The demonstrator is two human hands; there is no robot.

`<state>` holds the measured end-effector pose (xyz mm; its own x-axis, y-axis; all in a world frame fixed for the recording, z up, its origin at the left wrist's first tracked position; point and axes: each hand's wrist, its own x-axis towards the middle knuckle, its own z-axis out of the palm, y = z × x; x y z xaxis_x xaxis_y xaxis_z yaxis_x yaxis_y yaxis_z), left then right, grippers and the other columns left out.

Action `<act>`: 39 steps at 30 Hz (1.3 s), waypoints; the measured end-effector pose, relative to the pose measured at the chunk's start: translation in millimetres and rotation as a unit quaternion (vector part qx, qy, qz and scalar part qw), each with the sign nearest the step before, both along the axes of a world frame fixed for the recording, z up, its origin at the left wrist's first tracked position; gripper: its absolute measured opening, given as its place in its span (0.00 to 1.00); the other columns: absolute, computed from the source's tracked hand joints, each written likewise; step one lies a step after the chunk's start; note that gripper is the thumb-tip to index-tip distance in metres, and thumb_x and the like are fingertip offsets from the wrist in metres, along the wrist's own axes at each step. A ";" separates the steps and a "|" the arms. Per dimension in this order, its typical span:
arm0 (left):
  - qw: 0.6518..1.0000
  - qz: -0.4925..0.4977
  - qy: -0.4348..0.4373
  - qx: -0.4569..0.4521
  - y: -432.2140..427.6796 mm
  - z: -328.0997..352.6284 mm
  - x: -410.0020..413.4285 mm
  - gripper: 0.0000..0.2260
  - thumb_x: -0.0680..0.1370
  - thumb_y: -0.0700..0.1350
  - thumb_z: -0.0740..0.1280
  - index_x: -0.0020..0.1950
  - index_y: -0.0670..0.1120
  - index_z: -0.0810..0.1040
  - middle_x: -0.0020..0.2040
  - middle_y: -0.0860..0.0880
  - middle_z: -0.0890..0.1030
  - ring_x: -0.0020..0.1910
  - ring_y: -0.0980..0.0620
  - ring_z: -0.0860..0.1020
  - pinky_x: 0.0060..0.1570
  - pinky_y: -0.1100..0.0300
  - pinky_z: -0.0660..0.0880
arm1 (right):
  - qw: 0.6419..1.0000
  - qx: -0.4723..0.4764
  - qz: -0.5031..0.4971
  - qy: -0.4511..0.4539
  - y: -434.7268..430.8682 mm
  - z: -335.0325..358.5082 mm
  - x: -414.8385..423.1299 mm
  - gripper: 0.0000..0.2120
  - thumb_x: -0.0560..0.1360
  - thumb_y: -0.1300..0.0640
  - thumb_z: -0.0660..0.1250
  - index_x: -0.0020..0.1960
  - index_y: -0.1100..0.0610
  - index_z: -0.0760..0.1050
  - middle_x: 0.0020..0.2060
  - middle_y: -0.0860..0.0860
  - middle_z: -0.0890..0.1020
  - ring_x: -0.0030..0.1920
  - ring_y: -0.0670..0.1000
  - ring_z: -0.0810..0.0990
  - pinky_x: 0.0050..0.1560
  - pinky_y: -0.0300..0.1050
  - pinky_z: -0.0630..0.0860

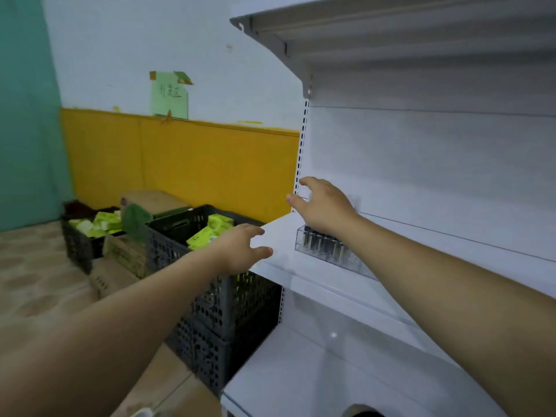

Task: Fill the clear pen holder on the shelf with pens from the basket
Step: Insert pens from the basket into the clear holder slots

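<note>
White metal shelving (421, 176) fills the right side, set against a wall painted white above and mustard yellow below, with tan floor at the left. On the middle shelf board (279, 233) lies the clear plastic pen holder (326, 246), a long low box near the shelf's left end, with a row of dark pens (319, 243) already standing in it; how full it is further right is hidden by the forearm. The right hand (325, 206) hovers just above the holder's left end, fingers spread and loose, nothing visibly in them. The left hand (240, 246) reaches toward the shelf's front corner, fingers open and empty, above the dark grey perforated plastic basket (222, 299) beside the shelving. That basket shows yellow-green packets (210, 231); a second dark crate (81, 245) behind holds similar ones. Judging by this, the step in hand is between placements: the next move calls for taking more pens from the basket and bringing them to the holder's unfilled slots.
</note>
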<state>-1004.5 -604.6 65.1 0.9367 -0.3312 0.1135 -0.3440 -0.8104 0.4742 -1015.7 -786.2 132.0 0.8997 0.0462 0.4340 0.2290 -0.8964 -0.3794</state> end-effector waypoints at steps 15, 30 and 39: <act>0.953 0.294 0.076 0.019 171.5 -71.5 -55.5 0.29 0.78 0.57 0.64 0.77 0.48 0.61 0.76 0.47 0.62 0.73 0.46 0.64 0.69 0.53 0.64 | 0.963 -0.028 0.223 0.146 190.7 -101.3 36.8 0.30 0.79 0.38 0.58 0.76 0.50 0.58 0.74 0.51 0.65 0.69 0.57 0.68 0.62 0.52 0.70; 0.858 0.396 0.320 -0.073 301.6 -318.8 -71.1 0.31 0.79 0.57 0.63 0.78 0.48 0.58 0.78 0.47 0.58 0.72 0.45 0.66 0.69 0.52 0.65 | 0.867 -0.120 0.264 0.406 334.3 -367.0 77.8 0.30 0.78 0.39 0.59 0.75 0.52 0.59 0.73 0.53 0.66 0.69 0.57 0.68 0.62 0.49 0.68; 0.803 0.408 0.411 -0.144 308.1 -470.8 -32.9 0.31 0.79 0.53 0.64 0.78 0.45 0.56 0.77 0.44 0.59 0.73 0.43 0.64 0.67 0.54 0.64 | 0.800 -0.159 0.231 0.531 351.7 -528.4 112.2 0.31 0.80 0.42 0.58 0.78 0.53 0.53 0.73 0.54 0.65 0.65 0.57 0.73 0.62 0.53 0.73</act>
<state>-1037.4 -296.5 -405.7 0.6263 0.3594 -0.6918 0.7701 -0.4233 0.4772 -903.5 -434.5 -396.4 0.6090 0.4366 -0.6622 0.2637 -0.8988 -0.3502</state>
